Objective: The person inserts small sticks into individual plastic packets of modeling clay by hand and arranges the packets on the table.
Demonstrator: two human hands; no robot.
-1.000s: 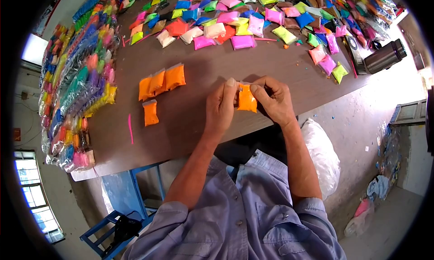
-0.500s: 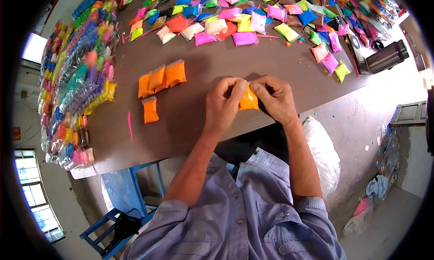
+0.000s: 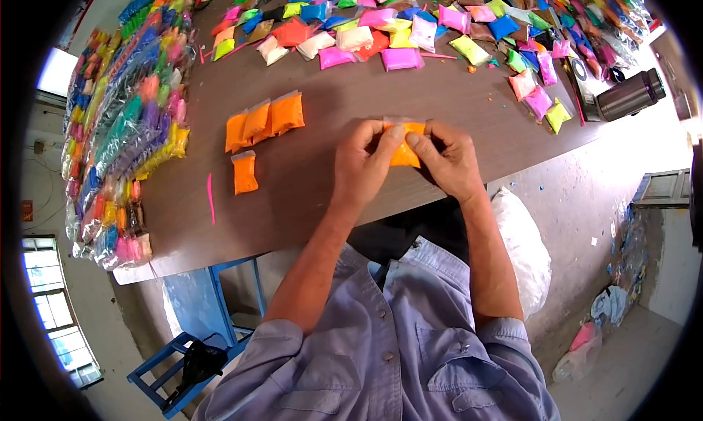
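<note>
Between my two hands, over the near part of the table, is a small clear bag of orange clay-like material (image 3: pixel 405 154). My left hand (image 3: pixel 368 154) pinches its left side, thumb on the front. On the right side my right hand (image 3: pixel 448 157) grips it the same way, thumb pressed against the orange. The bag's clear top edge shows above the thumbs; the fingers behind it are hidden. To the left lie several more orange bags (image 3: pixel 286 113), overlapping in a row, with a single orange bag (image 3: pixel 245 173) just below them.
Many coloured bags (image 3: pixel 315 12) cover the far side of the brown table (image 3: pixel 183 223). Packed bundles (image 3: pixel 128 150) line its left edge. A pink strip (image 3: pixel 211 199) lies at left, a dark metal flask (image 3: pixel 631 94) at right. A blue chair (image 3: pixel 194 304) stands below.
The bag in my hands has turned a little, so its clear top edge now shows above my thumbs and less orange hangs below. The other orange bags stay in place.
</note>
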